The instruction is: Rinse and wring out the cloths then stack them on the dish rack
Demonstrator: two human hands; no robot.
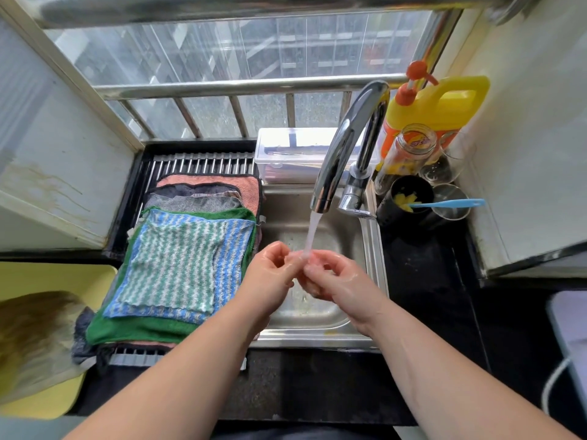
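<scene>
Cloths (178, 265) flat (stacked), lengthwise toward window (222, 52)

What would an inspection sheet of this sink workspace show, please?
Surface: black countertop around a steel sink; tap running.
Job's things: cloths stacked flat on the dish rack, striped green-and-white cloth on top; none visible in the sink.
Clutter: yellow detergent bottle, clear plastic box, jar, black cup with a blue utensil, glasses, behind or right of the tap.
Grippers: left hand and right hand meet under the water stream, fingers curled, holding no cloth.
Cables: white cable at the lower right edge.
Surroundings: barred window behind; yellow tray at left.
</scene>
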